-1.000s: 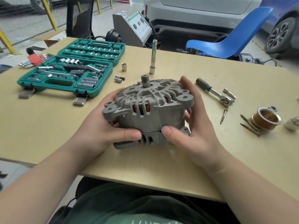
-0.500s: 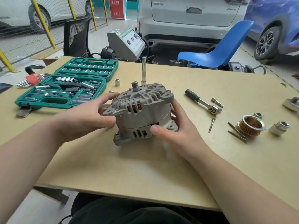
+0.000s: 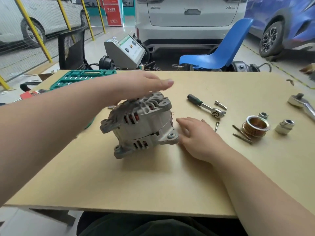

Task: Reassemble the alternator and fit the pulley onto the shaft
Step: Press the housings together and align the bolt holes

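The alternator (image 3: 139, 125) sits tilted mid-tabletop (image 3: 153, 181), left hand (image 3: 136, 86) flat above it with fingers straight, right hand (image 3: 196, 135) beside it with fingers relaxed, pulley (image 3: 255, 126) near the right edge.

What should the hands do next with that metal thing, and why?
Probably the right hand should pick up a loose bolt: the alternator halves sit together, the bolts lie beside the pulley, and both hands are open, the left hand above it.

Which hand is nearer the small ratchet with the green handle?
Right. The right hand lies open on the table just short of the ratchet, beside the alternator. The left hand hovers flat above the alternator, farther left.
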Demonstrator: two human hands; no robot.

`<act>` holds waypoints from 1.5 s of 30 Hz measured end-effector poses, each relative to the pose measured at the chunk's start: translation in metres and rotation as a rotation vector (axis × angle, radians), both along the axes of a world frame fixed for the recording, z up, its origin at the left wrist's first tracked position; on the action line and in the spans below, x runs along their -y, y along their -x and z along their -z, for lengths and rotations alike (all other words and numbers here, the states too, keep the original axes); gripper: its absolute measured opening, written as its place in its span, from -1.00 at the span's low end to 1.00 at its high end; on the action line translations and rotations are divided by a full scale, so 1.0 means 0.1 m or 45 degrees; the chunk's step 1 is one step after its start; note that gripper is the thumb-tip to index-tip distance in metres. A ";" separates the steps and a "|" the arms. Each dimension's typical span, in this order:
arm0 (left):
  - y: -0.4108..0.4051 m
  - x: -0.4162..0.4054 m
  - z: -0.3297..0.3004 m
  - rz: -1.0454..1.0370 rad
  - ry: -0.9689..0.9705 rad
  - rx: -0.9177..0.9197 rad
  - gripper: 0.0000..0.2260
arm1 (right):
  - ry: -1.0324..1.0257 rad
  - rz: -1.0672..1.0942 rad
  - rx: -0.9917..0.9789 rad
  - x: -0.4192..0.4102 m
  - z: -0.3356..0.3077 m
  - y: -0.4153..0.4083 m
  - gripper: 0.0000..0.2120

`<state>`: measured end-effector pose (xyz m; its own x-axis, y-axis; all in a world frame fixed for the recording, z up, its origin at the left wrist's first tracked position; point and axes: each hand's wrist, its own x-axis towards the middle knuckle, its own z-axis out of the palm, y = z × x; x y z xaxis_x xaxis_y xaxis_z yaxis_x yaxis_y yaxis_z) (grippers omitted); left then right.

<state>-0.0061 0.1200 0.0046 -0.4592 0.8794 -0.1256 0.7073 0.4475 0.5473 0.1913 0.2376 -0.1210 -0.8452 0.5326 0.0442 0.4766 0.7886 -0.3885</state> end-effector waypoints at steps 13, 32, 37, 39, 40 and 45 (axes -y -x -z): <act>-0.03 -0.03 0.21 -0.066 -0.252 -0.035 -0.72 | 0.137 0.041 -0.434 0.25 0.00 0.00 -0.55; 0.01 -0.03 0.25 0.047 -0.341 -0.001 -0.86 | 0.540 -0.007 -0.498 0.51 -0.01 0.01 -0.62; 0.02 -0.04 0.29 -0.009 -0.362 -0.039 -0.85 | 0.600 0.025 -0.513 0.49 0.00 0.03 -0.53; 0.03 -0.04 0.29 -0.027 -0.363 -0.049 -0.84 | 0.627 0.036 -0.517 0.49 0.01 0.03 -0.53; 0.03 -0.04 0.29 -0.032 -0.364 -0.057 -0.84 | 0.642 0.035 -0.521 0.48 0.02 0.04 -0.55; -0.01 -0.03 0.28 -0.060 -0.374 -0.044 -0.74 | 0.789 0.020 -0.592 0.46 0.02 0.07 -0.52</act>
<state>-0.0049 0.1228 -0.0233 -0.5000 0.8533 0.1477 0.7101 0.3064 0.6340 0.1841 0.1913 -0.1231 -0.8048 0.5878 0.0828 0.1659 0.3566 -0.9194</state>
